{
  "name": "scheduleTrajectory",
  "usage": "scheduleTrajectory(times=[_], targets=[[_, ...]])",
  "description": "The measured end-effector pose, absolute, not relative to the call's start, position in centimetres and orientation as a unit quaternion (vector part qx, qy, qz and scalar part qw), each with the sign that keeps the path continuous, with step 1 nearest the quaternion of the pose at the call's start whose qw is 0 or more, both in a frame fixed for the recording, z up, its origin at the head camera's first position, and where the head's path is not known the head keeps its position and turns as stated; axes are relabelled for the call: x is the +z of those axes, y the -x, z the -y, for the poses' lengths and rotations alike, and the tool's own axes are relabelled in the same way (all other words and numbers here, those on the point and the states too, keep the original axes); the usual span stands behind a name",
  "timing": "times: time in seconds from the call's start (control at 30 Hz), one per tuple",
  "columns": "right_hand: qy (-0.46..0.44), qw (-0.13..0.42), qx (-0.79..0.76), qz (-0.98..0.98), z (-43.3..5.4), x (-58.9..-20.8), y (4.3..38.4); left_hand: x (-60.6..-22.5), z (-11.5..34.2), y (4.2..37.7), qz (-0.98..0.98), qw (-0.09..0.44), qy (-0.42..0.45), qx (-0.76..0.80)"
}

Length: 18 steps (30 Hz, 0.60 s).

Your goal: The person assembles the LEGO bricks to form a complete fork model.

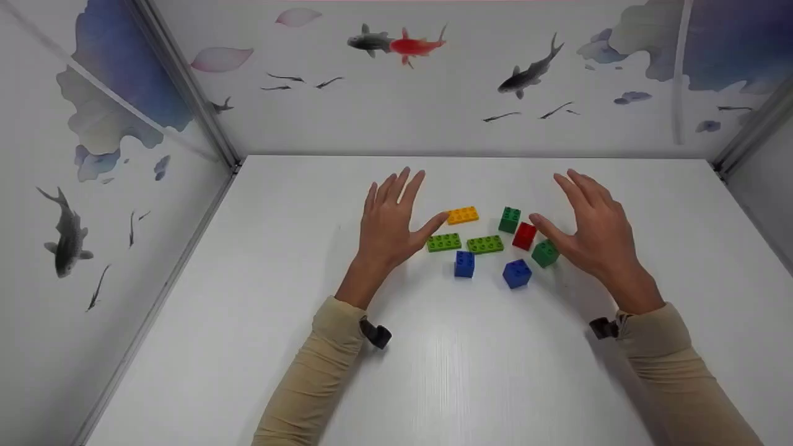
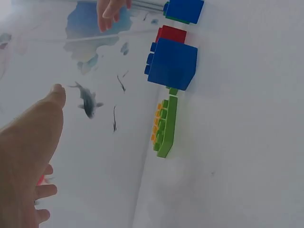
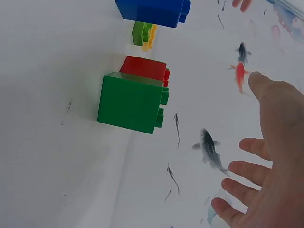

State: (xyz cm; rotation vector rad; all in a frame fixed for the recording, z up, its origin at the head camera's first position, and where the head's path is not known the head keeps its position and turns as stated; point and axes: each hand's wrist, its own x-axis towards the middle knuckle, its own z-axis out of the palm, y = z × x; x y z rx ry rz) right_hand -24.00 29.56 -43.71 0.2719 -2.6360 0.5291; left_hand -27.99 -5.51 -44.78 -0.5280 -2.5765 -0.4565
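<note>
My left hand (image 1: 389, 226), fingers spread, hovers at the left of a loose group of toy bricks. Its thumb overlaps the end of a flat yellow brick (image 1: 463, 215) in the head view. Two flat lime green bricks (image 1: 444, 242) (image 1: 485, 244) lie nearby, with a blue brick (image 1: 464, 264) just in front. At the group's right, my right hand (image 1: 598, 232) is held with extended fingers and holds nothing. Near its thumb are a red brick (image 1: 524, 236) and a green brick (image 1: 545, 253). Another green brick (image 1: 510, 219) sits behind, and a second blue brick (image 1: 516, 274) in front.
The bricks lie on a white table (image 1: 433, 371). A white back wall (image 1: 446, 124) with painted fish closes the far side, and a similar left wall (image 1: 37, 334) runs along the table. Both sleeved forearms reach in from the front edge.
</note>
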Motion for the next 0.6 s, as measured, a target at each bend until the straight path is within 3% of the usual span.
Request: scheduleTrajectory(times=[0.27,0.6], targets=[[-0.159,0.239,0.213,0.934,-28.5,-43.8,23.1,-45.6,4.8,26.3,0.927,0.222,0.238,-0.19],[-0.232,0.115,0.274,0.926,-28.4,-44.6,22.9,-46.5,4.1,25.0,0.896,0.202,0.299,-0.259]])
